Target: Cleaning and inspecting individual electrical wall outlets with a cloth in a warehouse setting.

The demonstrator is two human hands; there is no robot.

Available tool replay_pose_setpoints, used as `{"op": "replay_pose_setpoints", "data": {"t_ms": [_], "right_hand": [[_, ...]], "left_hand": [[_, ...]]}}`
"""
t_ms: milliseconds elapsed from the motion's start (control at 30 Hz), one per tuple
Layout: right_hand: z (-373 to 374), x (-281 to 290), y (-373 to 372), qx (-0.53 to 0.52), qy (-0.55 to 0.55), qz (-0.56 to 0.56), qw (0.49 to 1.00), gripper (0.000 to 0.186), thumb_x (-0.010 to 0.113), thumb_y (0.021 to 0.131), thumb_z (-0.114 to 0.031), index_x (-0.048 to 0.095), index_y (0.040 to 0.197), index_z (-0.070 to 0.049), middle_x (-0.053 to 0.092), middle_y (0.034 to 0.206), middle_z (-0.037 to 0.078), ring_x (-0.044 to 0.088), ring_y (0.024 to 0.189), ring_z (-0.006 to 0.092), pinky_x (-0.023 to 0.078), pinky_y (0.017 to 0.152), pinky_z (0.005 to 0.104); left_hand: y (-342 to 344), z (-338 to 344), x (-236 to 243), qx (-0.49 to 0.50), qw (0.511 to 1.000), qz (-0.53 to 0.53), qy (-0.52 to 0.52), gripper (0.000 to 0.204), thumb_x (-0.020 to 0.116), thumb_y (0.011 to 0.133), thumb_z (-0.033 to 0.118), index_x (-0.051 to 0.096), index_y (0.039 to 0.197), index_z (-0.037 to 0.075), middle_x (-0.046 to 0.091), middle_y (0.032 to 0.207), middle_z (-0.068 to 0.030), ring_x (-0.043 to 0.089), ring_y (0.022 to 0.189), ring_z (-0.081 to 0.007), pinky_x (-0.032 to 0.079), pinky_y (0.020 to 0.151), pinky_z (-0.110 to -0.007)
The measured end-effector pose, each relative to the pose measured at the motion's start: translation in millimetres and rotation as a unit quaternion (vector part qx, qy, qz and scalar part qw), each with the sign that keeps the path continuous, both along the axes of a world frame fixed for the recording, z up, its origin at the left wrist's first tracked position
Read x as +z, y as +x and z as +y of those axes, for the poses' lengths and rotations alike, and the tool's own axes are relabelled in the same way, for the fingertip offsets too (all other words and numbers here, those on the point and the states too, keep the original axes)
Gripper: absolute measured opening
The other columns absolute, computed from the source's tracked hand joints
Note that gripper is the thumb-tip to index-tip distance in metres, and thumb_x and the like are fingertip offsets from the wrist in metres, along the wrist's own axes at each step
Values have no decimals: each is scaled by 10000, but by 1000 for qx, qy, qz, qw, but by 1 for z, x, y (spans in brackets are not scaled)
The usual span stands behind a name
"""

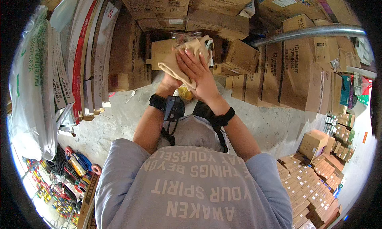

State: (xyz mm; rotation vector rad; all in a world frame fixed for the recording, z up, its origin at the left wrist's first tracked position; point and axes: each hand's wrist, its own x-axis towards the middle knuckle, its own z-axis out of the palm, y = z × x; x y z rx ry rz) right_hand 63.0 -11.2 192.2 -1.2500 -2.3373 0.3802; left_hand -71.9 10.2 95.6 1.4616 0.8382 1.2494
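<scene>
In front of me, a folded beige cloth (177, 68) lies between my two hands. My left hand (171, 82) holds it from beneath at its near left side, with most of the fingers hidden under the fabric. On top of the cloth rests my right hand (195, 68), palm down, its fingers stretched out and pointing away from me. Just beyond the fingertips is a crinkled clear plastic wrapping (185, 36). An opened cardboard box (161, 52) stands behind the cloth, partly covered by it. A yellow item (185, 92) shows below my wrists.
Stacked cardboard boxes (219, 24) wall off the far side. More cartons (274, 70) stand at right under a metal pipe (310, 32). Tall flat packages (79, 58) lean at left, above coiled cables (71, 165). Many small boxes (310, 185) cover the floor at lower right.
</scene>
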Motion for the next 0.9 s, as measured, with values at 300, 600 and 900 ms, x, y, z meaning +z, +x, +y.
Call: {"op": "replay_pose_setpoints", "data": {"t_ms": [300, 600, 900], "right_hand": [[46, 9, 7, -42, 49, -28, 998, 580, 562, 775, -174, 441, 1341, -140, 388, 1417, 75, 317, 1333, 257, 165, 1096, 533], [33, -13, 24, -68, -45, 135, 987, 512, 475, 899, -130, 344, 1391, -72, 340, 1434, 135, 287, 1343, 302, 217, 1089, 496], [3, -15, 21, -69, -76, 126, 987, 605, 515, 864, -144, 285, 1418, -63, 268, 1472, 137, 246, 1364, 290, 197, 1110, 461]], "left_hand": [[21, 7, 49, -117, 785, -409, -450, 528, 376, 949, 477, 414, 1330, 113, 487, 1306, -77, 466, 1194, -227, 360, 1018, -410], [5, 11, 19, -142, 822, -399, -381, 539, 369, 940, 509, 464, 1294, 113, 533, 1272, -75, 488, 1181, -243, 348, 1030, -416], [4, 21, 37, -136, 737, -554, -363, 546, 367, 938, 502, 325, 1399, 211, 505, 1296, -69, 500, 1169, -235, 408, 980, -380]]}}
